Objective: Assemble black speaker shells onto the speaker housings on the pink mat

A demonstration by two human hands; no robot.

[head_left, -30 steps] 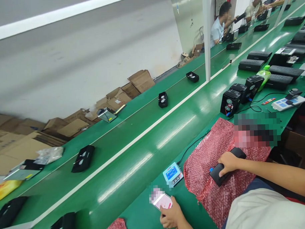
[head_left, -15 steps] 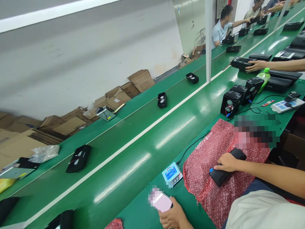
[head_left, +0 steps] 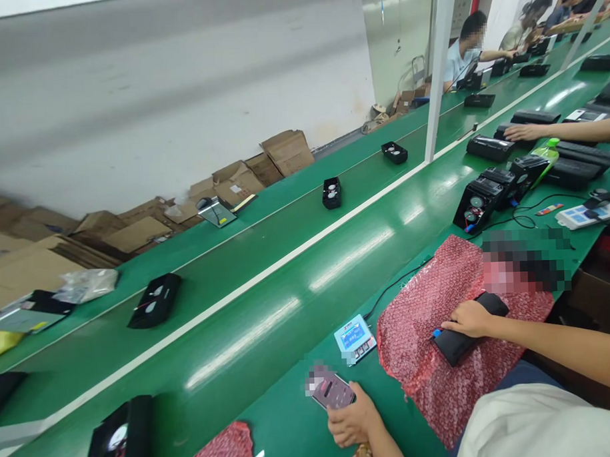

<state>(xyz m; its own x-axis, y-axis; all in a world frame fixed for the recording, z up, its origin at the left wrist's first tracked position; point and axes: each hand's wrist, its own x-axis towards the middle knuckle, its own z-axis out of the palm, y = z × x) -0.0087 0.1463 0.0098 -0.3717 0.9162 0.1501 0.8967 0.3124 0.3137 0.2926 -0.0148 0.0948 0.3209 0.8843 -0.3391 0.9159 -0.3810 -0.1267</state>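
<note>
Black speaker casing: matt, plastic in appearance. Red bubble wrap: thin plastic film, dimpled, with glossy highlights. Phone: smooth, glassy screen. Display unit: pale smooth plastic. Green surface: smooth, glossy, bearing streaked light reflections. Cartons: matt brown cardboard, creased. Bag: translucent crinkled plastic. Bottle: translucent green plastic. Shirt: matt, softly folded cloth.

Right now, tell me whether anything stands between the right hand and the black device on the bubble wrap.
Nothing visible does: the right hand rests on the black device, which lies on the red bubble wrap.
</note>
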